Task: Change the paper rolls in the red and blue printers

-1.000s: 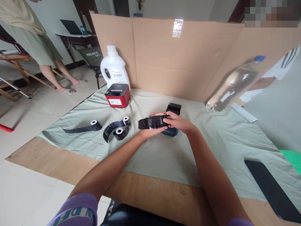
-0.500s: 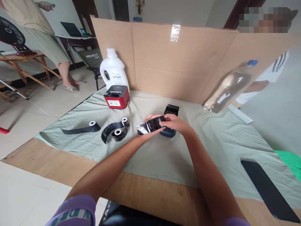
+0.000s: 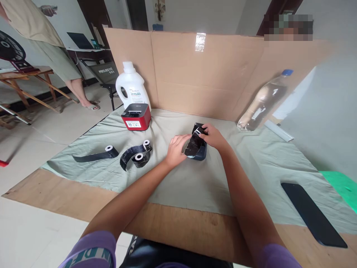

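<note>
My right hand [image 3: 213, 137] pinches a roll of dark, glossy paper [image 3: 194, 144] near its upper end. A loose strip of it hangs down to the left. The roll is over a small dark blue device [image 3: 201, 154], which has a raised black flap at the back and is partly covered. My left hand [image 3: 177, 150] is bent at the left side of the strip and device. Its fingertips run behind the strip, so what they grip is hidden. Further left on the cloth lie a partly unwound dark roll [image 3: 109, 150] and two more rolls with unwound strips [image 3: 131, 152].
A red and black box-shaped device [image 3: 136, 117] stands before a white jug [image 3: 132, 85]. A cardboard screen [image 3: 200, 78] borders the back. At right are a clear bottle [image 3: 263, 100], a white tube [image 3: 279, 130] and a dark phone-shaped slab [image 3: 312, 212]. Another person [image 3: 46, 41] stands far left.
The dark paper roll has moved right over the blue device and its strip now tilts steeply downward. My left hand has come out from under it to its left side. The view has shifted slightly.
</note>
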A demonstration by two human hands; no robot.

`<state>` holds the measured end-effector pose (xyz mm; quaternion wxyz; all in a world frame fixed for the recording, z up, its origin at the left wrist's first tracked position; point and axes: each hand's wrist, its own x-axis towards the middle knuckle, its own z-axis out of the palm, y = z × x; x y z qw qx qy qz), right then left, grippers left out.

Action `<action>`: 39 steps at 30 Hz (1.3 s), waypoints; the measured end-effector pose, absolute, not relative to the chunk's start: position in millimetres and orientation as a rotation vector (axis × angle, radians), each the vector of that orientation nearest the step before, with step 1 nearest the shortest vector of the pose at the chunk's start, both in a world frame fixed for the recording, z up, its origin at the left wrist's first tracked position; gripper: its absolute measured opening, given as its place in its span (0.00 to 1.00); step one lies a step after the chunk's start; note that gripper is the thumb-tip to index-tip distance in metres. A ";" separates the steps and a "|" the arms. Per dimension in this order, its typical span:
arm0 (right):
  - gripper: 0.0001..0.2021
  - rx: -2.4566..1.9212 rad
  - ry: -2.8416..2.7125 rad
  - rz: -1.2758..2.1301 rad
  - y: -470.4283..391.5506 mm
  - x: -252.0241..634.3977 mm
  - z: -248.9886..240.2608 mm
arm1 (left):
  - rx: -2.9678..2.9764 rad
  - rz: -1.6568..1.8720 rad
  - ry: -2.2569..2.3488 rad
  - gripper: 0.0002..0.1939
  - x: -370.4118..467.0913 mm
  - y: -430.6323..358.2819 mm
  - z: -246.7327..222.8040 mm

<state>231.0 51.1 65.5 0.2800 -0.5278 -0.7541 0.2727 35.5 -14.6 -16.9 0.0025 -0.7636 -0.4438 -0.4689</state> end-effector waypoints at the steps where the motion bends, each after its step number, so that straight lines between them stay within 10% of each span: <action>1: 0.12 -1.466 -2.021 0.685 56.0 235.4 62.3 | -2.422 -1.434 -1.343 0.26 36.0 -14.3 -18.0; 19: 0.07 -1.672 -2.127 0.414 66.1 221.6 24.8 | -2.582 -1.172 -1.129 0.13 39.1 -12.1 -23.1; 27: 0.21 -1.689 -1.887 0.272 65.3 214.9 20.8 | -2.602 -1.159 -1.115 0.13 38.2 -13.1 -21.6; 39: 0.13 -1.410 -2.249 0.723 64.9 253.7 57.7 | -2.610 -1.280 -0.947 0.11 34.7 -14.5 -20.7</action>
